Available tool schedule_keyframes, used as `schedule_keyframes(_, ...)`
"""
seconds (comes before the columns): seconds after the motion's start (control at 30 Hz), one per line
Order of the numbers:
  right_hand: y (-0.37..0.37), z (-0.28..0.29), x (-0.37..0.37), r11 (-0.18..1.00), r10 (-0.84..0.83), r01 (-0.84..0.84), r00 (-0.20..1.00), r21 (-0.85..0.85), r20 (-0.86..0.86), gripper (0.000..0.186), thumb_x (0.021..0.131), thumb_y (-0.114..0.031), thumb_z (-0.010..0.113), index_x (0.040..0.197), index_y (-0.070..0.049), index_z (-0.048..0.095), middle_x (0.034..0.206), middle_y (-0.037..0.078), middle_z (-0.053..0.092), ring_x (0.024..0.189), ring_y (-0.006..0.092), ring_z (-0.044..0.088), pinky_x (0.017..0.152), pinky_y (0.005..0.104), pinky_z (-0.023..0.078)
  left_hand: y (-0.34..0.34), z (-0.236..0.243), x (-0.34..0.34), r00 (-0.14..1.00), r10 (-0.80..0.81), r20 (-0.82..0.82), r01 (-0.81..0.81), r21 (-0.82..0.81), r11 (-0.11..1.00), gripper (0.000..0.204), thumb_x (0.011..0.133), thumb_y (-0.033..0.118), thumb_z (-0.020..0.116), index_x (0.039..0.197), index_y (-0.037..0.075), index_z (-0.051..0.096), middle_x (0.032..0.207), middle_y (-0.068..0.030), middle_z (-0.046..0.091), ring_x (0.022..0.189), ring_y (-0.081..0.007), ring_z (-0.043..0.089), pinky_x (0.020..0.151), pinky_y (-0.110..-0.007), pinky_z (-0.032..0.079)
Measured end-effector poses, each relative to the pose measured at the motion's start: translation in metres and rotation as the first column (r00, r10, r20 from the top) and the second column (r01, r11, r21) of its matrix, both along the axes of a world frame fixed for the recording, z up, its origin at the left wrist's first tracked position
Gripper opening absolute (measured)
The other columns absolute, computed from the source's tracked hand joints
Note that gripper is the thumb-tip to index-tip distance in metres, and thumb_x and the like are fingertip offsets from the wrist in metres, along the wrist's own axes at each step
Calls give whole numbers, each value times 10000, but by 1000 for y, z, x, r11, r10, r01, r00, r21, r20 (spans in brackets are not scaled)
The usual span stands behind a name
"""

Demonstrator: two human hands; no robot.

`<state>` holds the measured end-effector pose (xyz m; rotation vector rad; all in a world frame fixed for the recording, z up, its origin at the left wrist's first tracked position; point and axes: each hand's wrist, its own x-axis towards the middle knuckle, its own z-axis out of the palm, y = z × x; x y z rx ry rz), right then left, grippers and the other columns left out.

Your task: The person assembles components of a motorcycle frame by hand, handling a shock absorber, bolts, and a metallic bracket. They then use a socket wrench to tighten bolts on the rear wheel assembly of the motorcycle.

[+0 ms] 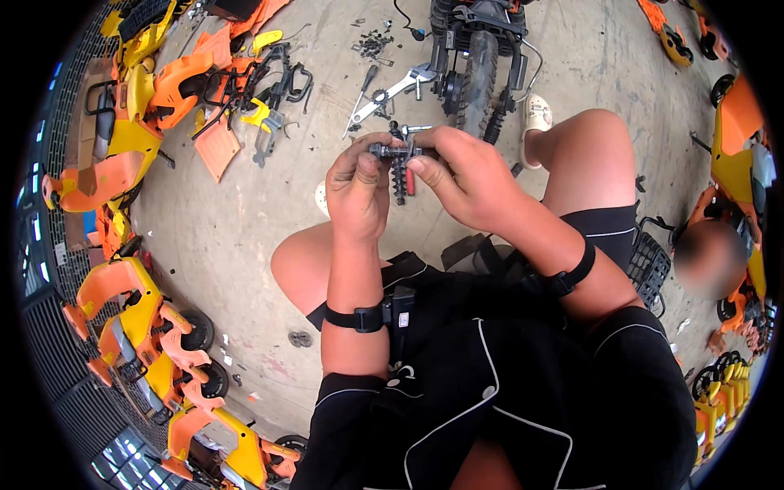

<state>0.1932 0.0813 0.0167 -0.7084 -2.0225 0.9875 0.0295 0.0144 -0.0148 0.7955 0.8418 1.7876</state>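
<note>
My left hand [357, 175] is raised at the centre, fingers curled and thumb up, gripping a dark, bolt-like part [380, 150] that lies sideways. My right hand [453, 175] meets it from the right, its thumb on a metal tool with a red handle [411, 180] that hangs downward. A black ribbed piece [399, 184] stands upright between my hands, crossing the bolt-like part. A short silver metal bar [417, 128] shows above my right fingertips. Just beyond my hands, a large silver tool [399, 87] and a long screwdriver [365, 84] lie on the concrete floor [220, 269].
A partly assembled vehicle's wheel [477, 82] is ahead, beside my foot. Orange and yellow vehicle bodies [126, 286] line the left, with loose panels [217, 145] and black brackets at the upper left. More vehicles [731, 139] and a blurred person's head [709, 257] are at right.
</note>
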Motion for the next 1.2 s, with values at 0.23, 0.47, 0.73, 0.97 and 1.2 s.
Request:
schedule_keyframes(0.23, 3, -12, -1, 966, 43, -38, 999, -255, 12, 217, 965, -223, 640, 987, -9, 612, 741, 143, 603, 701, 304, 620, 620, 400, 485, 2, -3, -3, 983, 73, -166, -92, -110, 990, 311, 953, 222, 682, 1105, -50, 681, 1116, -116, 668, 994, -183, 613, 895, -309, 475)
schedule_keyframes(0.47, -1, -24, 4, 703, 127, -203, 979, -682, -161, 177, 1002, -180, 603, 999, -4, 622, 754, 29, 613, 665, 83, 544, 585, 255, 453, 0, -6, -13, 947, -10, -320, -25, -106, 994, 228, 918, 159, 714, 1071, -10, 710, 1089, -83, 675, 830, -126, 600, 680, -244, 477)
schedule_keyframes(0.73, 3, -20, -3, 665, 177, -263, 965, -699, -195, 153, 992, -146, 607, 984, 3, 642, 803, 27, 656, 655, 75, 535, 581, 250, 451, -5, 0, -22, 912, 19, -410, -68, -104, 992, 163, 903, 83, 694, 1055, 34, 728, 1071, -68, 677, 728, -98, 574, 576, -219, 453)
schedule_keyframes(0.97, 0, 7, -14, 739, 246, -226, 968, -634, -58, 146, 956, -146, 658, 991, -5, 648, 777, 55, 646, 640, 94, 564, 581, 265, 461, -15, 9, -37, 938, 61, -342, -52, 37, 998, 162, 922, 90, 676, 1050, 2, 719, 1034, -90, 666, 733, -113, 591, 622, -237, 484)
schedule_keyframes(1.2, 20, -24, -62, 882, 285, -232, 956, -410, 71, 340, 935, -322, 693, 914, 15, 653, 660, 83, 637, 584, 163, 609, 573, 324, 489, -20, 10, -51, 905, 393, -161, -413, -120, 903, 346, 1002, 298, 604, 1129, -20, 650, 1041, -87, 653, 948, -202, 620, 884, -343, 500)
